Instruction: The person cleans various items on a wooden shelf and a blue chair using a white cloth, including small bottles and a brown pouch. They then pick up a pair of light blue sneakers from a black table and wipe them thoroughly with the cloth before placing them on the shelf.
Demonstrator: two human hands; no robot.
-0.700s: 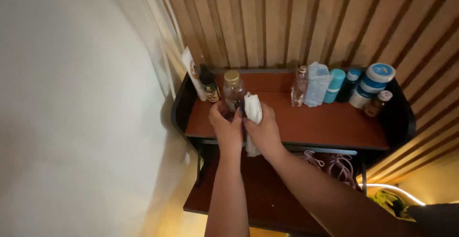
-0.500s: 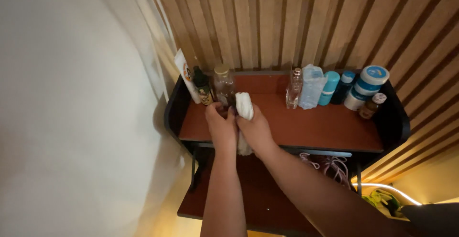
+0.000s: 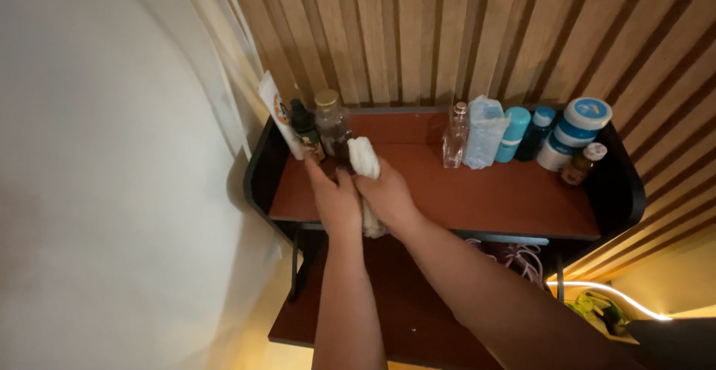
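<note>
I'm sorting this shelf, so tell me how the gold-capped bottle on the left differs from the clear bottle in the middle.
The gold-capped bottle is wider, with dark contents low down; the clear bottle is slimmer and looks see-through throughout. The gold-capped bottle has a broad gold cap and stands right by the hands and white cloth; the clear bottle has a small cap and stands apart, beside a pale blue pouch. Both stand upright on the reddish shelf.

Two bare forearms showed in the head view, with no sleeves, watch, bracelet or gloves anywhere on them. The left hand and the right hand wore no rings that could be made out. The left forearm looked slimmer, the right one broader where it ran toward the lower edge. Fingernails were too small to judge.
</note>
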